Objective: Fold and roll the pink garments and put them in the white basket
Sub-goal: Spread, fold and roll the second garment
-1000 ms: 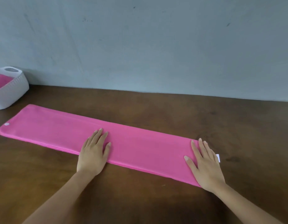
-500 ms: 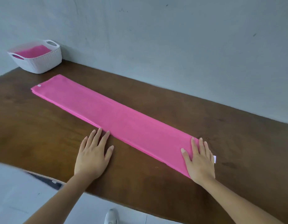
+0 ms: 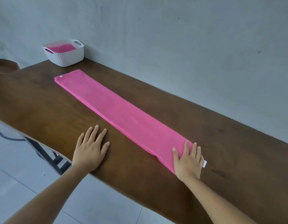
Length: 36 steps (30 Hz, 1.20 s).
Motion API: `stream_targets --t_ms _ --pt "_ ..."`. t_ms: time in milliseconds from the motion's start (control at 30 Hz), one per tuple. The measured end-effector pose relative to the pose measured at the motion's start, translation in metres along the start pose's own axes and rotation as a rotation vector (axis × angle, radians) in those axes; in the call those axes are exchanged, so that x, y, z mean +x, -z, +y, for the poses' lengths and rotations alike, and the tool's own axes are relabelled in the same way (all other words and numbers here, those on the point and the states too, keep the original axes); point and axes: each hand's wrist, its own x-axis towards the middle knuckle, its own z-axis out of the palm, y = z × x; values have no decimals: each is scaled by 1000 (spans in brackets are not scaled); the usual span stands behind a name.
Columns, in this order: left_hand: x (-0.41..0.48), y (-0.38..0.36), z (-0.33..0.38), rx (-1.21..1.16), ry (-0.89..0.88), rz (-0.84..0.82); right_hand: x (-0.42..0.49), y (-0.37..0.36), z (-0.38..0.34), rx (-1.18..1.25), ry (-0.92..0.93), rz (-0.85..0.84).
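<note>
A pink garment (image 3: 117,110) lies folded into a long narrow strip across the brown wooden table (image 3: 43,107), running from near the basket toward me. My right hand (image 3: 187,160) rests flat on the strip's near end, fingers straight, beside a small white tag (image 3: 204,164). My left hand (image 3: 90,149) lies flat on the bare wood, left of the strip and apart from it. The white basket (image 3: 65,58) stands at the table's far left against the wall, with pink cloth (image 3: 62,49) inside it.
A grey wall (image 3: 172,38) runs along the table's far edge. The table's near edge crosses diagonally under my forearms, with pale floor tiles (image 3: 26,191) and a dark metal table leg (image 3: 48,157) below. A brown rounded object (image 3: 4,65) shows at far left.
My left hand has slid off the pink strip onto the bare wood. The view has swung so the basket and the strip's far end now show further right. My right hand stays on the near end.
</note>
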Motion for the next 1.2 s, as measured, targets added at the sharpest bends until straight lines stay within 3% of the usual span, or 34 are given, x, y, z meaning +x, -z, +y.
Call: stream_targets --t_ms 367,700,900,1033,1200 --pt "-51 -8 70 9 376 53 6 -3 16 70 138 -76" --pt "-85 -18 184 -96 585 43 17 11 66 71 485 -169" --pt "-95 -18 270 -289 368 73 38 15 108 155 670 -144" --pt "-97 -17 308 -166 134 56 52 14 134 273 763 -187" --pt "-93 -22 323 -67 -35 28 55 12 157 450 685 -128"
